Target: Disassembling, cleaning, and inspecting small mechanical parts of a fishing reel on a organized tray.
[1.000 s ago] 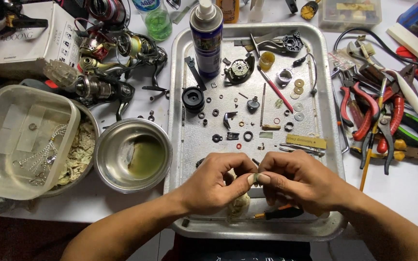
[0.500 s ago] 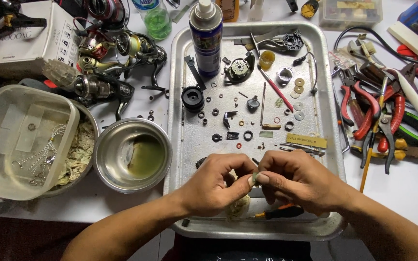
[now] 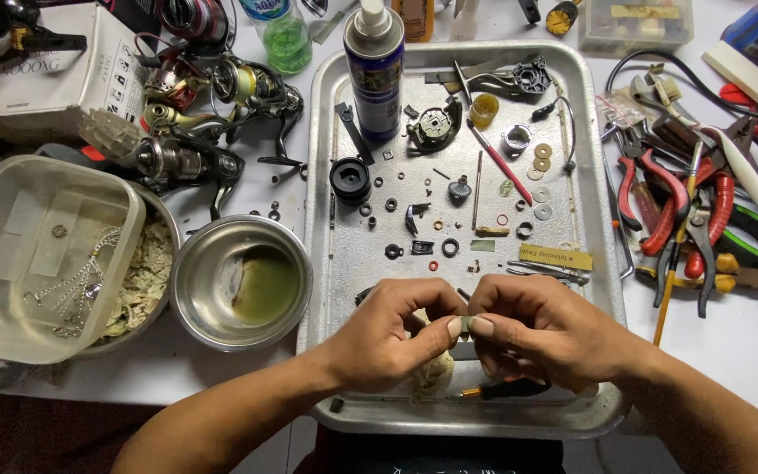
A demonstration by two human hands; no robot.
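My left hand (image 3: 389, 338) and my right hand (image 3: 544, 332) meet over the near end of a metal tray (image 3: 326, 175). Both pinch one small greenish-grey part (image 3: 468, 324) between thumbs and fingertips. A crumpled pale rag (image 3: 432, 376) lies under my hands on the tray, and a black-handled tool (image 3: 504, 390) lies just behind it. Several small rings, washers and black reel parts are spread across the tray's middle. A blue spray can (image 3: 375, 75) stands at the tray's far left.
A steel bowl (image 3: 240, 281) with greenish liquid sits left of the tray. Further left is a clear plastic tub (image 3: 41, 259) over a bowl of scraps. Fishing reels (image 3: 195, 114) lie at the upper left. Red-handled pliers (image 3: 660, 197) and other tools crowd the right.
My hands stay in the same place over the tray's near end; the fingertips shift slightly on the small part. Nothing else has moved.
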